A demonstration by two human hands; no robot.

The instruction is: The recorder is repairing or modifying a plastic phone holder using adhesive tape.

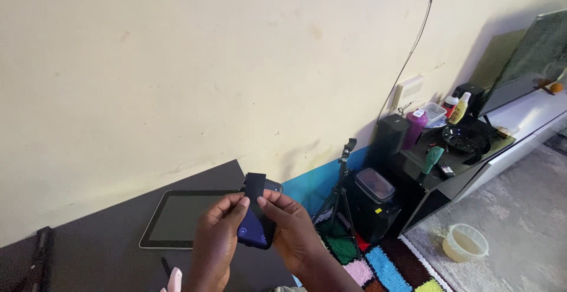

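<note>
Both hands are working over the desk's [88, 239] right edge — the left hand [215, 242] and right hand [292, 236] are pinching a dark phone [255, 230] between them, fingers closed on it, lifting a black flap [255, 187] at its top. This looks like a peeling or fitting step; the next move calls for a steady, even pull. A tablet [177, 218] is lying flat just behind.
</note>
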